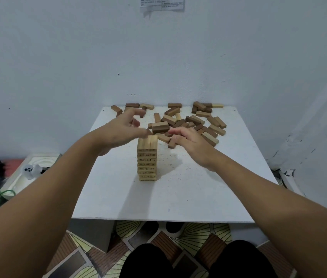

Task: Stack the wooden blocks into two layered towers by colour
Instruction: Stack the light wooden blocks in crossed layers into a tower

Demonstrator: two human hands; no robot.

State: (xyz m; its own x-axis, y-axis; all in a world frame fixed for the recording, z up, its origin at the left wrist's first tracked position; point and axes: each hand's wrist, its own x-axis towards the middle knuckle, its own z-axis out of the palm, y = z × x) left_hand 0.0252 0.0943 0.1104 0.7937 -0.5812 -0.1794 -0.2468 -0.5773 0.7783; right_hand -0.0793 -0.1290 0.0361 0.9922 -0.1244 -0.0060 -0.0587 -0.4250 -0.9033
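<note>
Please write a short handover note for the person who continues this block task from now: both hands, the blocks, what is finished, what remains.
Left hand: above the light tower, fingers loosely curled, seems to hold nothing.
Right hand: low at the near edge of the loose pile, fingers on a dark block; grip unclear.
Done: one light tower, several layers, on the white table.
Left: no dark tower yet; mixed dark and light blocks remain at the back.

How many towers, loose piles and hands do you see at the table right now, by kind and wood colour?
Light-wood tower: 1
Dark-wood tower: 0
Loose pile of mixed light and dark blocks: 1 (too jumbled to count singly)
Hands over the table: 2, left hand and right hand
Total: 4
</note>
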